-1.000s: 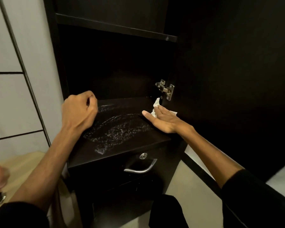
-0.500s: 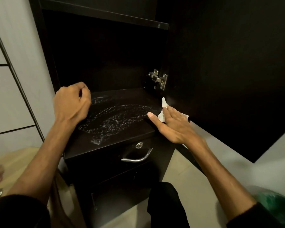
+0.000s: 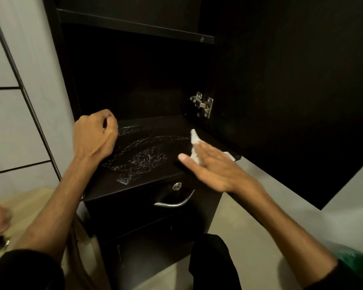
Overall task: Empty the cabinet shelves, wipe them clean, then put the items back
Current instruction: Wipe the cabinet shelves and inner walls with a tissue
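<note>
The dark cabinet stands open, and its lower shelf (image 3: 134, 185) is bare and streaked with wet wipe marks. My right hand (image 3: 214, 166) lies flat with straight fingers on a white tissue (image 3: 194, 139), pressing it onto the shelf's right front corner. My left hand (image 3: 95, 136) is curled into a loose fist at the shelf's left edge and holds nothing that I can see. An upper shelf (image 3: 134, 26) runs across above, dark and with nothing visible on it.
The open cabinet door (image 3: 291, 91) hangs at the right on a metal hinge (image 3: 202, 104). Below the shelf is a drawer with a lock and a curved metal handle (image 3: 174, 203). A pale wall with a thin dark rod (image 3: 25, 91) is at the left. A green object (image 3: 356, 260) shows bottom right.
My right hand has slid the tissue from the back right of the shelf forward to its right front corner. My left hand has kept its place at the left edge.
</note>
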